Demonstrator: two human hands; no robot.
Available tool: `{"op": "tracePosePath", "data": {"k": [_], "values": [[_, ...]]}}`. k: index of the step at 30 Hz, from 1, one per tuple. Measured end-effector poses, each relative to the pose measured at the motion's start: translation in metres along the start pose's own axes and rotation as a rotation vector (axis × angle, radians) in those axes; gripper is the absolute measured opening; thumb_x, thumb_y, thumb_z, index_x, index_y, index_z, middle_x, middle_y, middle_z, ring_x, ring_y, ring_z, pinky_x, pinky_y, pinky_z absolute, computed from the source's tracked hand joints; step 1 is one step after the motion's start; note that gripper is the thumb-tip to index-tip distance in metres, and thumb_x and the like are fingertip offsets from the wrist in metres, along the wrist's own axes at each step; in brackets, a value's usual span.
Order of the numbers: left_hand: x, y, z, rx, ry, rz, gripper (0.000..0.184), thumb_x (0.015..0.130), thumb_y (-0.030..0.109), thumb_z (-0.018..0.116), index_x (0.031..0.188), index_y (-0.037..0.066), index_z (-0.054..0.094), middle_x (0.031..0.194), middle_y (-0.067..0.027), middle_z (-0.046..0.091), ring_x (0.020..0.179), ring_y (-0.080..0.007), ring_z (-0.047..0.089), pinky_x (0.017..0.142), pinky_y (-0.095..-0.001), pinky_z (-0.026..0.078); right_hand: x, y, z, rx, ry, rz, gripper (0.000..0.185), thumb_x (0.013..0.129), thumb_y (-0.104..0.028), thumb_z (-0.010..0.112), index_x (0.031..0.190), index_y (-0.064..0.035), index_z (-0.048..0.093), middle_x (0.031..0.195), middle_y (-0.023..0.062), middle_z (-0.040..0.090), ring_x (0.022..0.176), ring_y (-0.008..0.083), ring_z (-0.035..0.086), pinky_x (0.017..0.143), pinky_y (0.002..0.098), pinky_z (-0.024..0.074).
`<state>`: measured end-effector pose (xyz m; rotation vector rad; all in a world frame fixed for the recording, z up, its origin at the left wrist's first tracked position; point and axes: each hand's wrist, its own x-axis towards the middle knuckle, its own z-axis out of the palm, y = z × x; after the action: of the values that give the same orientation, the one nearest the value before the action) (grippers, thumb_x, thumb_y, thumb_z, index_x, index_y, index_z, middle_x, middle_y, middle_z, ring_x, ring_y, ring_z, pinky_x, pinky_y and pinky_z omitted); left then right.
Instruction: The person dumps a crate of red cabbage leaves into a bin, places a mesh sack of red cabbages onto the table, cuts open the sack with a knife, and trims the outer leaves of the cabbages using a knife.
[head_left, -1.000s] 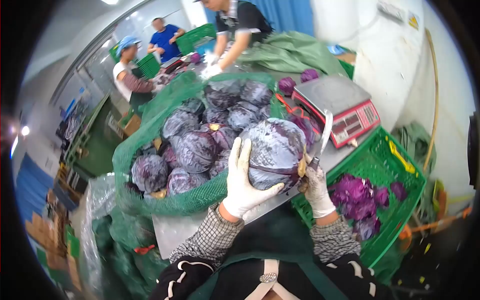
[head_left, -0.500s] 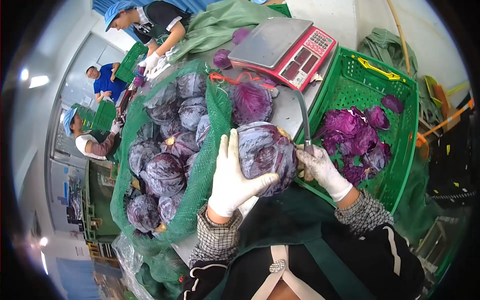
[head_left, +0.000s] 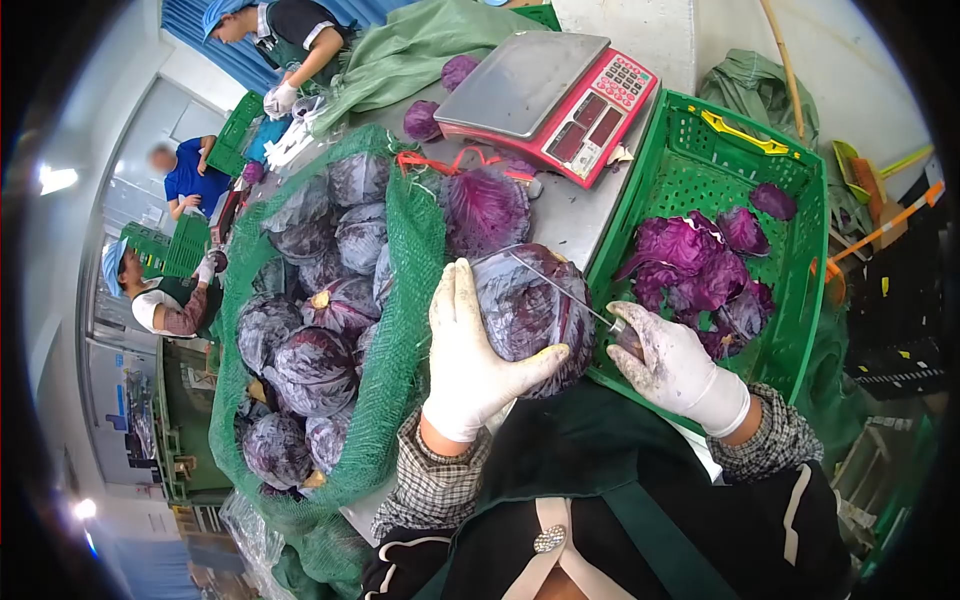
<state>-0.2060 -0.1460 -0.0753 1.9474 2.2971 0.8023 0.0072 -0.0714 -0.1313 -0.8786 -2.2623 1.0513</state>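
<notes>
A purple cabbage [head_left: 530, 305] sits in front of me at the table's edge. My left hand [head_left: 475, 365], in a white glove, grips its near left side, with the fingers along the side and the thumb pressed across the front. In my right hand [head_left: 675, 365], gloved and stained, the dark handle of a knife [head_left: 590, 308] is held. The thin blade reaches left over the cabbage's upper part; whether it cuts in, I cannot tell. Close to my left hand stands a green mesh sack [head_left: 405, 300] full of cabbages [head_left: 316, 370]. A loose purple leaf [head_left: 488, 212] lies behind the held cabbage.
On the right, a green crate [head_left: 812, 290] holds torn purple leaves [head_left: 700, 265]. A red scale [head_left: 595, 125] with a metal plate stands on the table [head_left: 575, 215]. Two smaller cabbages lie beyond it. Co-workers [head_left: 315, 45] are at the far left.
The knife has swung from upright beside the cabbage to lying across its top. My right hand has moved slightly right and down. The cabbage appears turned, its pale stem end no longer showing.
</notes>
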Motion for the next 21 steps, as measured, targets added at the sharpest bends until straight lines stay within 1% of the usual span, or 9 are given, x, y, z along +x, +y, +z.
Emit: {"op": "tracePosePath", "data": {"k": [1, 2, 4, 7, 10, 13, 16, 21], "values": [[0.0, 0.0, 0.001, 0.005, 0.011, 0.02, 0.114, 0.053, 0.041, 0.085, 0.136, -0.011, 0.026, 0.136, -0.0321, 0.032, 0.127, -0.0441, 0.032, 0.108, -0.0455, 0.027, 0.0, -0.001, -0.001, -0.019, 0.02, -0.018, 0.04, 0.082, -0.013, 0.064, 0.118, -0.0026, 0.048, 0.085, 0.0146, 0.062, 0.074, 0.0322, 0.063, 0.064, 0.0381, 0.0508], [0.001, 0.001, 0.003, 0.012, 0.022, 0.04, 0.114, 0.052, 0.041, 0.084, 0.135, -0.012, 0.026, 0.134, -0.0334, 0.033, 0.125, -0.0461, 0.033, 0.107, -0.0469, 0.028, 0.001, -0.004, -0.002, -0.022, 0.001, -0.011, 0.038, 0.082, -0.012, 0.063, 0.116, -0.0029, 0.048, 0.083, 0.0143, 0.062, 0.072, 0.0325, 0.063, 0.063, 0.0383, 0.0504], [0.002, 0.002, 0.004, 0.036, 0.032, 0.078, 0.113, 0.053, 0.042, 0.084, 0.133, -0.014, 0.027, 0.133, -0.0337, 0.034, 0.124, -0.0466, 0.033, 0.106, -0.0481, 0.028, 0.004, -0.01, -0.008, -0.027, -0.038, 0.002, 0.034, 0.082, -0.012, 0.063, 0.112, -0.0035, 0.048, 0.078, 0.0137, 0.061, 0.069, 0.0332, 0.063, 0.061, 0.0389, 0.0498], [0.004, 0.007, 0.005, 0.054, 0.038, 0.099, 0.112, 0.054, 0.044, 0.082, 0.132, -0.016, 0.028, 0.131, -0.0339, 0.036, 0.123, -0.0468, 0.034, 0.106, -0.0493, 0.028, 0.008, -0.012, -0.007, -0.083, -0.064, -0.016, 0.03, 0.083, -0.012, 0.062, 0.108, -0.0038, 0.048, 0.075, 0.0145, 0.06, 0.067, 0.0349, 0.062, 0.059, 0.0399, 0.0488], [0.006, 0.006, 0.007, 0.065, 0.048, 0.121, 0.112, 0.055, 0.046, 0.081, 0.131, -0.017, 0.028, 0.129, -0.0337, 0.037, 0.122, -0.0469, 0.035, 0.105, -0.0503, 0.028, 0.009, -0.017, -0.007, -0.092, -0.035, -0.007, 0.023, 0.084, -0.016, 0.06, 0.102, -0.0053, 0.05, 0.081, 0.0145, 0.063, 0.07, 0.035, 0.063, 0.059, 0.0423, 0.0504], [0.008, 0.005, 0.007, 0.056, 0.05, 0.129, 0.112, 0.055, 0.046, 0.081, 0.13, -0.017, 0.028, 0.128, -0.0336, 0.038, 0.122, -0.0471, 0.035, 0.105, -0.0508, 0.028, 0.01, -0.019, -0.007, -0.071, -0.01, 0.041, 0.023, 0.085, -0.016, 0.059, 0.102, -0.0055, 0.048, 0.078, 0.0155, 0.063, 0.068, 0.0358, 0.063, 0.058, 0.0429, 0.0501], [0.009, 0.005, 0.004, 0.053, 0.041, 0.13, 0.111, 0.055, 0.046, 0.081, 0.13, -0.017, 0.028, 0.127, -0.0336, 0.038, 0.121, -0.0474, 0.036, 0.105, -0.0513, 0.028, 0.012, -0.017, -0.007, -0.135, -0.075, 0.082, 0.021, 0.086, -0.017, 0.058, 0.1, -0.0047, 0.047, 0.075, 0.0158, 0.062, 0.067, 0.0362, 0.062, 0.058, 0.0432, 0.0498], [0.01, 0.006, 0.005, 0.076, 0.028, 0.141, 0.111, 0.055, 0.046, 0.08, 0.13, -0.017, 0.029, 0.127, -0.0337, 0.039, 0.12, -0.0477, 0.037, 0.104, -0.0519, 0.029, 0.02, -0.018, -0.011, -0.166, -0.121, 0.027, 0.02, 0.085, -0.015, 0.057, 0.096, -0.0032, 0.046, 0.072, 0.0168, 0.06, 0.066, 0.0375, 0.062, 0.057, 0.0446, 0.0496]]}}
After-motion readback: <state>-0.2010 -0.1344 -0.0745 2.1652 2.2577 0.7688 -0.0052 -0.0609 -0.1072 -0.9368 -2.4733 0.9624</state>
